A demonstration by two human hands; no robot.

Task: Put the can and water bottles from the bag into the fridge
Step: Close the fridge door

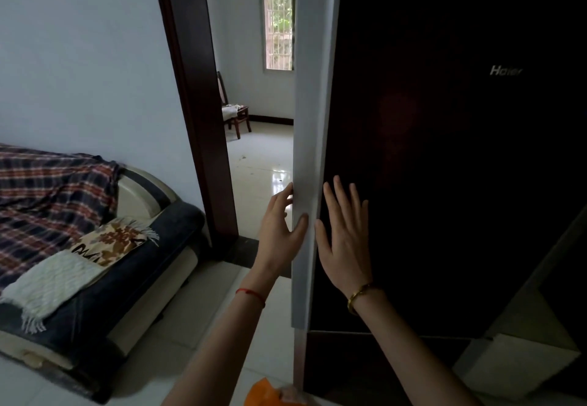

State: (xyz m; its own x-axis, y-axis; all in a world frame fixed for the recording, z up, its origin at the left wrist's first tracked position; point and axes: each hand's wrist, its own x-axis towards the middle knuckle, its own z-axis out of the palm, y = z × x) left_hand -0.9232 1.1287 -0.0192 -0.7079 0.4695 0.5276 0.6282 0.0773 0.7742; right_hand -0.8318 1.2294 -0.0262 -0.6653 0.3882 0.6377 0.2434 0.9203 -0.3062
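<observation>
At the fridge (444, 151), right of centre, both hands were up against the dark upper door, and neither was clenched. The left hand (279, 231) sat at the door's pale side edge (309, 151), thumb lying on the edge's face, the other fingers (284, 196) reaching round behind it at about eleven o'clock from the palm, so the edge ran between thumb and fingers in a loose grip. The right hand (344, 237) lay flat on the dark front panel just beside that edge, fingers spread and pointing to twelve o'clock, gripping nothing. The door stood slightly ajar. Down at six o'clock, at the bottom edge of view, an orange bag (266, 394) showed on the floor, well apart from both hands; whether the can and bottles were in it could not be told. At nine o'clock sat a sofa (127, 262) under a plaid blanket (47, 196).
</observation>
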